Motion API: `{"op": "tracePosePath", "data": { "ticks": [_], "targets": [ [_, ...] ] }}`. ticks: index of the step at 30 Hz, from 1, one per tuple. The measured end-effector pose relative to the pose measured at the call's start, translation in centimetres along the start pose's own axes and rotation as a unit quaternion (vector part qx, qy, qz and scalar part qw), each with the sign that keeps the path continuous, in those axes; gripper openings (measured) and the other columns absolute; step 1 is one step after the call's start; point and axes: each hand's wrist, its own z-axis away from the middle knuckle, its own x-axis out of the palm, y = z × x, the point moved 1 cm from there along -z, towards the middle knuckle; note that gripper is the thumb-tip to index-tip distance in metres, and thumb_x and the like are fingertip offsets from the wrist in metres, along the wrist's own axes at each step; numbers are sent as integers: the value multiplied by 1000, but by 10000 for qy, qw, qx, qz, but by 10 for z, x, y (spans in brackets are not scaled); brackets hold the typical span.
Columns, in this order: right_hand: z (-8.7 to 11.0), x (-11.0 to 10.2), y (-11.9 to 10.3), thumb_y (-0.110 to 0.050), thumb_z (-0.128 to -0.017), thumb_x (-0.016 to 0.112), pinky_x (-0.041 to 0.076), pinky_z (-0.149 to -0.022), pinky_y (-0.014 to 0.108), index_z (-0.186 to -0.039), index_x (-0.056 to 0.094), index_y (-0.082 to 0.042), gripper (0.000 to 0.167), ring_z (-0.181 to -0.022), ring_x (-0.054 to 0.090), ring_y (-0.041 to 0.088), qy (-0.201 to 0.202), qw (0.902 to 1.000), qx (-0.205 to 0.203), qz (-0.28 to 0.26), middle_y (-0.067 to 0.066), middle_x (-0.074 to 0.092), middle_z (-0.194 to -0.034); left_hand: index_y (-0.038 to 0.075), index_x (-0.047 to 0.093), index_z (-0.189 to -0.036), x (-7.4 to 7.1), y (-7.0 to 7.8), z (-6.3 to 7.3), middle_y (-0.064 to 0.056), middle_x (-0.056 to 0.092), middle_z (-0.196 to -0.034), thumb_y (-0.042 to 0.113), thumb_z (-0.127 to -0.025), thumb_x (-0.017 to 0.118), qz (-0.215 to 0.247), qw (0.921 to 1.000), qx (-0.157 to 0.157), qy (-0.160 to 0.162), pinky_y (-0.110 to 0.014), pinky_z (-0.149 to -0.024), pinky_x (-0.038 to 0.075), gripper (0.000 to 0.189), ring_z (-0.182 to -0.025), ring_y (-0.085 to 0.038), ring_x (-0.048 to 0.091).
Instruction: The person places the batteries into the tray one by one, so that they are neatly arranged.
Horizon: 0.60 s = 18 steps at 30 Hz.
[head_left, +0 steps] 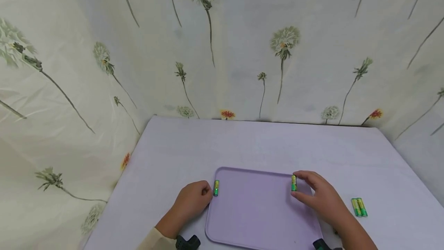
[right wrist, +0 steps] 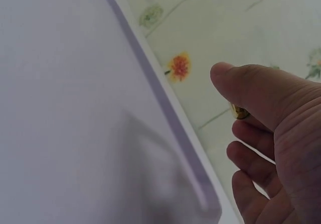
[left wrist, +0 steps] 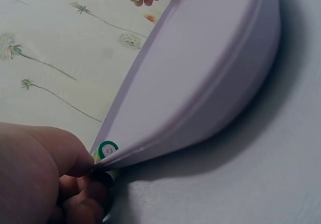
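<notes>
A light purple tray (head_left: pixel 260 207) lies on the table in front of me. My left hand (head_left: pixel 194 200) is at its left edge; in the left wrist view the thumb and curled fingers pinch the tray's rim (left wrist: pixel 150 146). Just inside that rim stands a green and yellow battery (head_left: pixel 216 188), whose flat end shows in the left wrist view. Over the tray's far right corner, my right hand (head_left: pixel 320 196) holds another battery (head_left: pixel 294 183) between thumb and index finger. That battery is mostly hidden behind the thumb in the right wrist view.
Two more green and yellow batteries (head_left: pixel 359 207) lie side by side on the pale tablecloth (head_left: pixel 388 188), right of my right forearm. A dandelion-printed curtain (head_left: pixel 239 49) closes off the back and both sides of the table.
</notes>
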Motion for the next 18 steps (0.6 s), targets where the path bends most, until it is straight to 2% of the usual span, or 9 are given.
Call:
{"op": "tracePosePath", "data": {
  "ticks": [8,16,18],
  "targets": [
    [-6,9,-14,-35,-88,85,44,-111,53,-139,61,-14,60,-135,55,32,-23,9999,-33,-124,5,61,-143,24,62,-81,0,0,-3,10,54,-67,25,-98,63,24,10000,59,32,-28,-59,39,17,-63,-9,50],
    [-13,24,-24,-28,-85,88,49,-107,50,-134,64,-12,57,-128,61,32,59,9992,-382,-116,6,66,-135,24,62,-82,1,-2,-2,10,54,-68,27,-98,63,31,10000,-37,-4,-28,-59,39,16,-64,-9,50],
    [-13,26,-25,-28,-84,89,51,-107,45,-133,65,-13,56,-127,62,31,86,9989,-448,-79,4,66,-134,25,62,-82,1,-3,-2,10,55,-68,28,-98,63,46,10000,-49,-17,-28,-59,39,16,-64,-9,50]
  ]
}}
